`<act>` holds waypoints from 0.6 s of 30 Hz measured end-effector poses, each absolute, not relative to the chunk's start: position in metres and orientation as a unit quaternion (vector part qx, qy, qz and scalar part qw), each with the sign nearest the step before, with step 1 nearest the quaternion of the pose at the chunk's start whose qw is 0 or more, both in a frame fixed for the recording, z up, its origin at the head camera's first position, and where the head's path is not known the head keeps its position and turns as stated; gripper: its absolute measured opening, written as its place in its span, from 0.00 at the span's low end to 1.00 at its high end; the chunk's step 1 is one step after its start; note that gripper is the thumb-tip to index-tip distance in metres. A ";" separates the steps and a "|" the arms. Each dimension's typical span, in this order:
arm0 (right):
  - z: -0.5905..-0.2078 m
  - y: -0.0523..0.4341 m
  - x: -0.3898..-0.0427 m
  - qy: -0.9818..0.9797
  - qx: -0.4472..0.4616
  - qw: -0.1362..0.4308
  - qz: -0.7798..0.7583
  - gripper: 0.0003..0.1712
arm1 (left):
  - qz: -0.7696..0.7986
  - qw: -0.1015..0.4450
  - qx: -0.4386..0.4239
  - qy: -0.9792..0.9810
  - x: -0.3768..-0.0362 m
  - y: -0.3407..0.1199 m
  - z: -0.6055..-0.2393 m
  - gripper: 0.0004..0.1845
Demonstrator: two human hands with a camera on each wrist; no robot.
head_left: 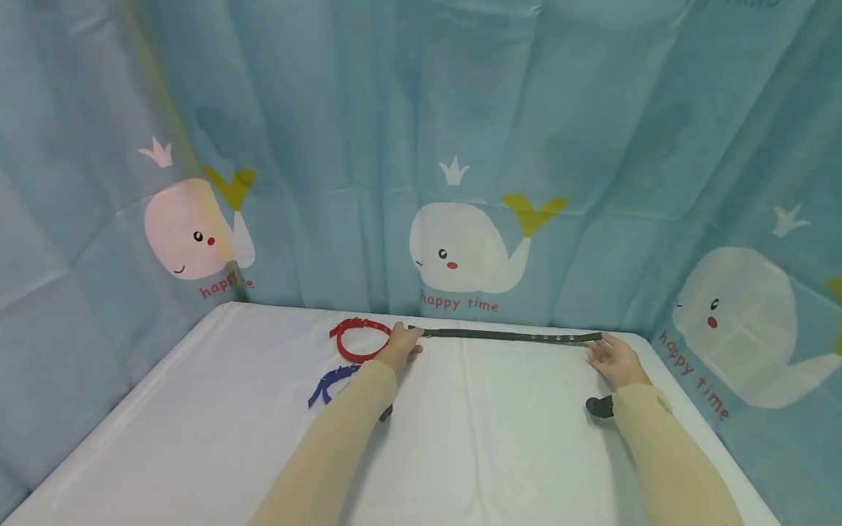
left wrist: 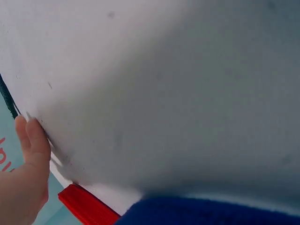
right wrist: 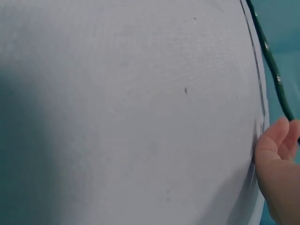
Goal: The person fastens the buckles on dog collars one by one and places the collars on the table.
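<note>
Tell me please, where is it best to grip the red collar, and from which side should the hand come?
The red collar lies flat as a closed loop beside the left hand. Probably best is to pinch the near arc of the band from above, with the thumb inside the ring. That part is bare and clear of the dark strap and the blue collar.

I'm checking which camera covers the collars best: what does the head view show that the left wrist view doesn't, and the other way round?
Only the head view shows the dark strap stretched full length between the left hand and the right hand, the whole red collar loop, and the whale curtain. Only the left wrist view shows, close up, the left hand's fingertips touching the white table cover. Both share the red collar, the blue collar, part of the strap and the table cover.
</note>
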State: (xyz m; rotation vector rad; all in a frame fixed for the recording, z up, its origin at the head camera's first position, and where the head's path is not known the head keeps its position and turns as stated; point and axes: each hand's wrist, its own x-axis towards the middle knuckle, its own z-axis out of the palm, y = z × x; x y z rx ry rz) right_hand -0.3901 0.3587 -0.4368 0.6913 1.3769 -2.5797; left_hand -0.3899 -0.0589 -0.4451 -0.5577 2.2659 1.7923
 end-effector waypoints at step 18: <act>-0.421 0.343 -0.376 0.634 0.133 0.062 -0.759 0.30 | 0.544 0.092 -0.078 0.830 -0.374 -0.059 -0.441 0.16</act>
